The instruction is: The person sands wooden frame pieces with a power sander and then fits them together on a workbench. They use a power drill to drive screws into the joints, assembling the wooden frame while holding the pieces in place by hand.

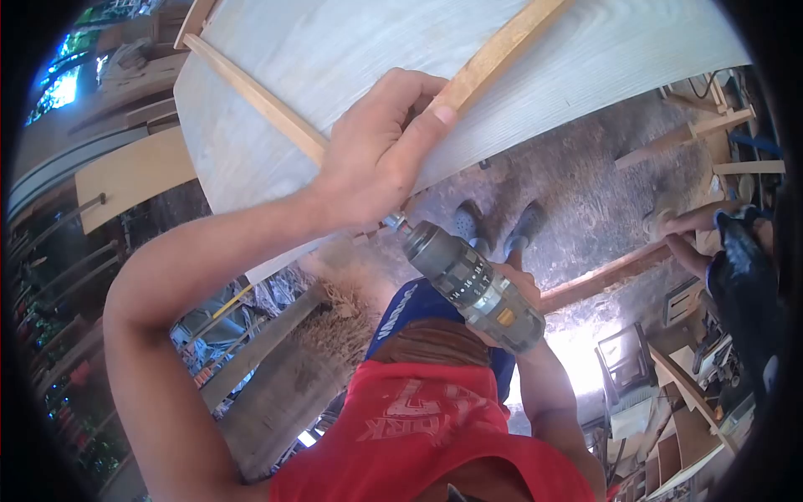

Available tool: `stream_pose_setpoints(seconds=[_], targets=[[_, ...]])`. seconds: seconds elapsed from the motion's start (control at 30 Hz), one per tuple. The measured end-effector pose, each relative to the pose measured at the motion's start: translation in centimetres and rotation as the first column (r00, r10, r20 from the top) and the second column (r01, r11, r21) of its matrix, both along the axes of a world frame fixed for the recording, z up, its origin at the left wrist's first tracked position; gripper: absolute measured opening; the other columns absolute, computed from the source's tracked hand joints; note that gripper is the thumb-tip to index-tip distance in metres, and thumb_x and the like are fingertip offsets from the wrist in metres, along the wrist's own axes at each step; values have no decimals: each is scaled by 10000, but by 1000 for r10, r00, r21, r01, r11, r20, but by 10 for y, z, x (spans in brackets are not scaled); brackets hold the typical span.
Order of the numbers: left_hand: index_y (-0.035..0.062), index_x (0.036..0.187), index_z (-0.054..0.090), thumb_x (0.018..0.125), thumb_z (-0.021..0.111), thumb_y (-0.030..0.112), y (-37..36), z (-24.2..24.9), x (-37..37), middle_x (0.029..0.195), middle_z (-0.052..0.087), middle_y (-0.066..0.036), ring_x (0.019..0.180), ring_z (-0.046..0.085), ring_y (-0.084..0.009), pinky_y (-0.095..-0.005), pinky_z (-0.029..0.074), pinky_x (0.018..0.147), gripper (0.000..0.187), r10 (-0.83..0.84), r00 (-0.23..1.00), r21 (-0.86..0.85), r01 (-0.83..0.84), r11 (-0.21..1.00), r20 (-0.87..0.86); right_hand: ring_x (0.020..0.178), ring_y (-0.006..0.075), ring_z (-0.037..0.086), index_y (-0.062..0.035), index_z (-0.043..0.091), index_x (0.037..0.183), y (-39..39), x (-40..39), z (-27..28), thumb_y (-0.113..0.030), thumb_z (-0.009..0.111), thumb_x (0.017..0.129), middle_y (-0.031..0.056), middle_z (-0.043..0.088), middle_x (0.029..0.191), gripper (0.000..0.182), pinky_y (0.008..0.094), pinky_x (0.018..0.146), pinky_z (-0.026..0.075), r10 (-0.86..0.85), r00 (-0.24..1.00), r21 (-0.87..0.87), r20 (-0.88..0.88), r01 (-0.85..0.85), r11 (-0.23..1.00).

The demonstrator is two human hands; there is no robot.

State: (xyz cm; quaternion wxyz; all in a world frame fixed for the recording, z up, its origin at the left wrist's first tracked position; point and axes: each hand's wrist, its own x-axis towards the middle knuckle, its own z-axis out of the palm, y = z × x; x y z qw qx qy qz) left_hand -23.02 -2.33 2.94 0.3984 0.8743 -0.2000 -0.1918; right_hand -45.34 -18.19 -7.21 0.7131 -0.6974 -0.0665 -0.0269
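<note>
My left hand (376,142) is closed on the end of a wooden strip (506,54), thumb on one side and bent fingers on the other. The strip lies across a large pale wooden panel (335,46). A second wooden strip (255,96) runs over the panel and passes behind my left wrist. In my right hand (523,283) is a cordless drill (473,289), held by a grip mostly hidden behind its body. The drill's front end points up-left, toward the panel's near edge just below my left wrist. Whether its tip touches anything is hidden.
Wood shavings (339,305) lie by a timber beam (268,343) at lower left. Another person (740,276) is at the right edge, near a long plank (606,276). Wooden frames and offcuts (682,452) are piled at lower right. A plywood sheet (138,176) stands at left.
</note>
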Motion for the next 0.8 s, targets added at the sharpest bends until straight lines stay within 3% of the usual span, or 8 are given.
stream_pose_setpoints(seconds=[0.1, 0.23, 0.4, 0.43, 0.47, 0.53, 0.6, 0.8], targets=[[7, 1229, 627, 1010, 536, 395, 0, -4, -1, 1045, 610, -177, 943, 618, -309, -415, 486, 847, 454, 1, 1000, -43, -1, 999, -1, 881, 205, 750, 89, 626, 1223, 0, 1, 9, -101, 857, 748, 148, 750, 1015, 562, 289, 790, 582, 11, 997, 50, -82, -7, 999], [8, 1219, 634, 1007, 550, 375, 1, -2, 0, 1028, 599, -169, 933, 613, -303, -407, 484, 839, 432, -15, 999, -32, 16, 999, 31, 899, 227, 748, 91, 624, 1217, 1, 2, 6, -97, 848, 750, 151, 746, 1021, 551, 303, 803, 579, -8, 999, 21, -35, 8, 1000], [3, 1216, 643, 1007, 555, 366, 2, 0, 1, 1020, 590, -160, 929, 607, -287, -396, 480, 836, 427, -25, 1000, -62, 25, 998, 10, 939, 253, 740, 76, 626, 1207, 2, -9, -5, -92, 834, 742, 160, 739, 1034, 536, 329, 824, 573, 37, 980, 241, -194, 11, 970], [-17, 1243, 610, 1031, 526, 347, 2, 3, 2, 1073, 617, -142, 1011, 585, -231, -365, 454, 911, 429, -47, 998, -20, 47, 999, -36, 939, 253, 740, 76, 626, 1207, 1, -9, -4, -92, 834, 742, 160, 739, 1034, 536, 329, 824, 573, 36, 980, 240, -195, 12, 971], [-37, 1270, 578, 1055, 498, 328, 3, 5, 2, 1127, 644, -125, 1093, 563, -176, -334, 428, 986, 431, -67, 995, 20, 69, 997, -80, 941, 255, 738, 73, 624, 1215, 0, -7, -5, -88, 827, 747, 160, 737, 1043, 534, 333, 825, 572, 48, 985, 231, -165, -9, 973], [-36, 1268, 578, 1057, 495, 322, 3, 5, 2, 1115, 642, -118, 1089, 560, -170, -329, 426, 982, 423, -74, 996, 25, 75, 997, -55, 944, 258, 736, 70, 623, 1222, -3, 0, -2, -84, 820, 753, 160, 735, 1051, 532, 338, 827, 572, 57, 989, 220, -135, -26, 975], [-35, 1265, 579, 1058, 493, 315, 2, 6, 2, 1103, 639, -111, 1085, 556, -164, -324, 424, 977, 415, -87, 996, 35, 88, 996, -33, 944, 265, 733, 63, 621, 1240, -8, 9, 4, -66, 820, 743, 159, 732, 1057, 551, 345, 823, 573, 64, 998, 32, 6, -64, 997], [-20, 1256, 582, 1065, 478, 285, 3, 5, 2, 1068, 625, -89, 1048, 536, -135, -308, 417, 952, 374, -79, 995, -13, 78, 997, -66, 935, 268, 737, 57, 626, 1245, -6, 11, 4, -69, 845, 708, 165, 731, 1043, 593, 341, 802, 580, 34, 999, 68, 38, -36, 997]])
